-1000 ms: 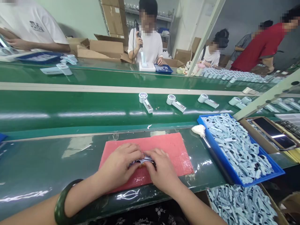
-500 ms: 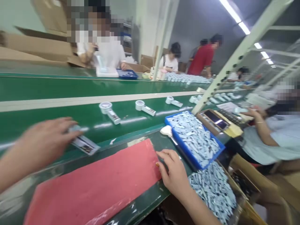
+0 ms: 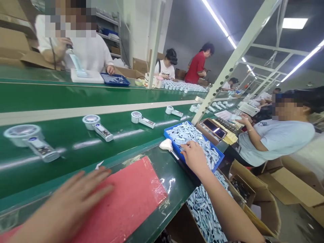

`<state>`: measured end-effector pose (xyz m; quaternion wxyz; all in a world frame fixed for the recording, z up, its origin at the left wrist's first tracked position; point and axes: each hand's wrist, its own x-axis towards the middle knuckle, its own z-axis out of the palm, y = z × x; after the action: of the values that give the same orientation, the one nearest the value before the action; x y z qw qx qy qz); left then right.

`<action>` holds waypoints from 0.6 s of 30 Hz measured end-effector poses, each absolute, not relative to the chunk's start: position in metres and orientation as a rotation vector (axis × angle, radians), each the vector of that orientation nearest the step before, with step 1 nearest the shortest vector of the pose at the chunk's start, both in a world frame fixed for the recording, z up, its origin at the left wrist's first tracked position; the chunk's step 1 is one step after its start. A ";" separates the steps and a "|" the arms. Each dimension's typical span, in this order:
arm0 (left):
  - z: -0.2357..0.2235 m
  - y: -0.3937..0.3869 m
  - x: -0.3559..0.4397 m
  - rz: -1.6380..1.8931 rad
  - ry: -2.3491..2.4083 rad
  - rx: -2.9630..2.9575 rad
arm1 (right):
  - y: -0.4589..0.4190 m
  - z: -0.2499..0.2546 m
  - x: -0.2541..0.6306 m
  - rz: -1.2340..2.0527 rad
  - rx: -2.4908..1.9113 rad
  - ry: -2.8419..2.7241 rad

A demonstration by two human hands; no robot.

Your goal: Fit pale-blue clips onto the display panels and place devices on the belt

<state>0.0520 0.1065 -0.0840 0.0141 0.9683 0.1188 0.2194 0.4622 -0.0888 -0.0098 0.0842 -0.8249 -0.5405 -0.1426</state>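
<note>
My left hand [image 3: 83, 195] is stretched out low over a red mat [image 3: 131, 189], fingers apart and nothing in them. My right hand [image 3: 194, 157] reaches over a blue tray [image 3: 165, 131] heaped with small pale-blue plastic pieces [image 3: 186, 133]. Its fingers are slightly bent and parted at the near left part of the heap; no piece shows in them. On the green belt beyond my left hand lies a pale-blue handheld fan [image 3: 42, 148] with a round head and an exposed circuit board in its handle. More such fans, including one fan [image 3: 98, 128], lie farther along.
A white-headed tool [image 3: 166, 145] lies beside the tray. Below is a box of more pale-blue pieces [image 3: 205, 212]. A slanted metal post [image 3: 227, 74] rises behind the tray. Co-workers sit across the belt and to the right, near a phone [image 3: 215, 129] and cardboard boxes [image 3: 255, 192].
My left hand has let go of the handheld fan, which now lies on the belt, and has come back over the mat. My right hand has moved from the mat's edge to the tray. The view has shifted right.
</note>
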 end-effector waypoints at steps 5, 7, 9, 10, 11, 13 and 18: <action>-0.065 0.032 0.072 0.619 0.008 3.169 | -0.080 -0.009 0.460 -0.433 -2.335 -1.713; -0.058 0.028 0.068 0.566 0.181 3.043 | -0.079 -0.014 0.448 -0.448 -2.146 -1.648; -0.055 0.025 0.063 0.588 0.283 2.912 | -0.074 -0.020 0.422 -0.319 -1.898 -1.562; -0.055 0.024 0.062 0.609 0.301 2.867 | -0.070 -0.023 0.403 -0.208 -1.791 -1.547; -0.056 0.022 0.061 0.613 0.306 2.840 | -0.065 -0.025 0.382 -0.087 -1.701 -1.561; -0.061 0.020 0.062 0.596 0.328 2.813 | -0.053 -0.026 0.339 0.148 -1.551 -1.654; -0.082 0.033 0.072 0.414 0.294 2.691 | -0.009 -0.031 0.273 0.500 -1.303 -1.887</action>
<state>0.0717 0.0330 -0.0821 0.2003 0.9628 0.1050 0.1481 0.2735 -0.0088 -0.0310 0.3868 -0.5120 -0.7414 0.1964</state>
